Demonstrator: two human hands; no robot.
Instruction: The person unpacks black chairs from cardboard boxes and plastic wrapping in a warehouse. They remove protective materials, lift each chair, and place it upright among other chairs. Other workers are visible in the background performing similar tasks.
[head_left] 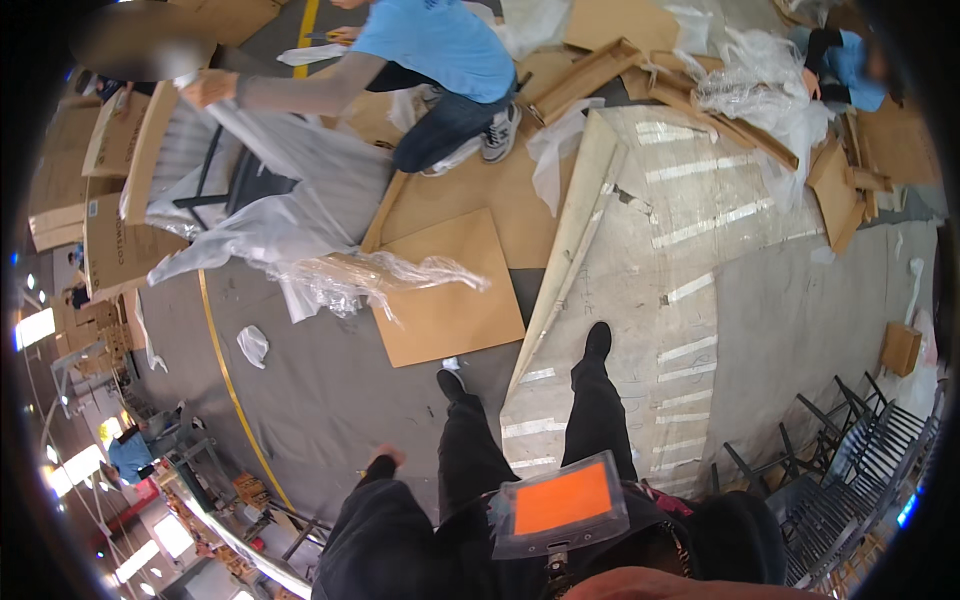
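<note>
My left hand [388,457] hangs low beside my left leg, below a dark sleeve. Blur and its small size hide what its fingers do. A tiny yellow bit shows by the wrist, too unclear to name. My right hand is out of the picture; only a dark sleeve [745,530] shows on that side. In front of my left shoe lies a flat brown cardboard sheet [455,300], with crumpled clear plastic wrap [345,280] across part of it. My right shoe stands on a large pale sheet [665,290] with tape strips and a folded left edge.
A co-worker in a blue shirt [435,50] crouches ahead, one arm reaching to a plastic-wrapped dark-framed piece [245,180]. Cardboard boxes [120,240] stand left. Cardboard scraps and a plastic heap [755,85] lie far right, near another person. Dark slatted metal chairs [850,470] stand right.
</note>
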